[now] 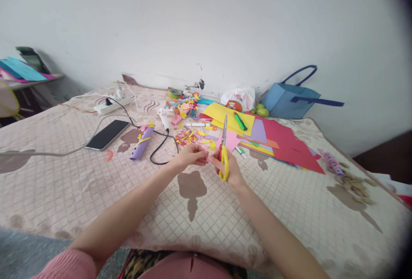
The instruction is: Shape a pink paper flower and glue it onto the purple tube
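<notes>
My left hand (190,156) is closed in a pinch on a small pink paper piece (207,158), mostly hidden by the fingertips. My right hand (232,171) holds a pair of scissors (224,159) with yellow and red handles, blades pointing away from me. Its thumb and finger also reach the pink piece, so both hands meet there. Beyond the scissors lies a pink paper sheet (231,141). A heap of small paper scraps (188,136) is just past my left hand. To its left rests a purple paper tube (143,142) with yellow strips and pink bits.
A phone (107,134), a power strip (111,105) and a white glue gun (164,119) with a looping black cable are on the left. Coloured sheets (283,141), a green cutter (240,121) and a blue bag (286,101) stand behind right. Peanuts (355,186) lie far right.
</notes>
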Demonstrator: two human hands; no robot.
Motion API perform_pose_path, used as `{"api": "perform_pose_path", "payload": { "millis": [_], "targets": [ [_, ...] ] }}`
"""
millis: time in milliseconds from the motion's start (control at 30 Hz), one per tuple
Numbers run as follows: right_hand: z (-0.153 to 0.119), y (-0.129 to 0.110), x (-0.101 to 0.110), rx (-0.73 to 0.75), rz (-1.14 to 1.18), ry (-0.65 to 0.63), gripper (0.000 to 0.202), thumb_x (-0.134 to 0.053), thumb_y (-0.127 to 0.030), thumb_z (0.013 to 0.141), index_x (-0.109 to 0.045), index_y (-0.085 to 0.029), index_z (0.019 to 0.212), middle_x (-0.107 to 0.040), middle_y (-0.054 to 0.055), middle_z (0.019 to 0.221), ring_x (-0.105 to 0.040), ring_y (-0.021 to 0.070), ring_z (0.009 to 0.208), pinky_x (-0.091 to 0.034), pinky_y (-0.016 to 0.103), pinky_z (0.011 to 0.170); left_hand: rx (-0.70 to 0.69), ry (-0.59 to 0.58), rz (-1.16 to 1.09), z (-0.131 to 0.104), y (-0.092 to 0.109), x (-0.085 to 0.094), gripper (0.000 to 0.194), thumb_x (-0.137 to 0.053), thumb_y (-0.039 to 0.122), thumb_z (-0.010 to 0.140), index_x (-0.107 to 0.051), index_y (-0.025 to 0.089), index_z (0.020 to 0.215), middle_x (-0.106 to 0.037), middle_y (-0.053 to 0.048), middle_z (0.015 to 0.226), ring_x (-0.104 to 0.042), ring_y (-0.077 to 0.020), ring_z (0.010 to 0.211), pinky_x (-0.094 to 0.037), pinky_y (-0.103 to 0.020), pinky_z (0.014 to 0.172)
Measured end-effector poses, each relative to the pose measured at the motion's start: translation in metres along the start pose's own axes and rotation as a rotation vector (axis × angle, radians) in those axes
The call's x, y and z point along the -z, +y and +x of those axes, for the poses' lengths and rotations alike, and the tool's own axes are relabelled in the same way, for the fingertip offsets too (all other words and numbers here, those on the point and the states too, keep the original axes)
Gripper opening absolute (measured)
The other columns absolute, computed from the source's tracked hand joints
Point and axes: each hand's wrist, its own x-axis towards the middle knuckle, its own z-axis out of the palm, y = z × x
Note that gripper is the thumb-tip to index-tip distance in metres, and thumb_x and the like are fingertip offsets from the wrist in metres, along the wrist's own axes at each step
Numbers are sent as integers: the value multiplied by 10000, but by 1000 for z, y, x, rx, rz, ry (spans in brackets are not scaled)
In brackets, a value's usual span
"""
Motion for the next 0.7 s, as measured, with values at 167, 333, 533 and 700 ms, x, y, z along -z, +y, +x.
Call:
{"api": "perform_pose_path", "payload": {
  "millis": [167,333,533,700],
  "targets": [
    [1,1,1,-70,106,-45,310,-682,-377,633,-454,-193,731,-424,-93,477,-384,54,352,-322,175,329,55,-78,-76,0,1,5,256,-704,329,636,-580,126,731,-650,-50,700,-631,-116,654,-513,-260,669],
    [4,5,4,-74,198,-57,297,-696,-343,620,-467,-190,730,-446,-94,442,-392,53,333,-337,166,323,90,-152,-106,0,4,10,237,-700,281,640,-586,108,755,-658,-67,757,-636,-131,699,-506,-291,730],
    [6,4,5,-104,187,-31,294,-689,-326,595,-445,-197,697,-433,-104,385,-385,65,295,-314,167,296,79,-73,-75,-1,3,6,223,-713,228,624,-572,116,755,-643,-38,726,-631,-115,652,-509,-254,668],
    [12,8,9,-98,96,-40,303,-659,-404,630,-451,-196,705,-441,-90,398,-384,73,301,-305,182,304,40,18,19,2,-2,3,246,-697,298,642,-560,105,708,-634,-45,688,-616,-107,615,-495,-217,585]
  ]
}}
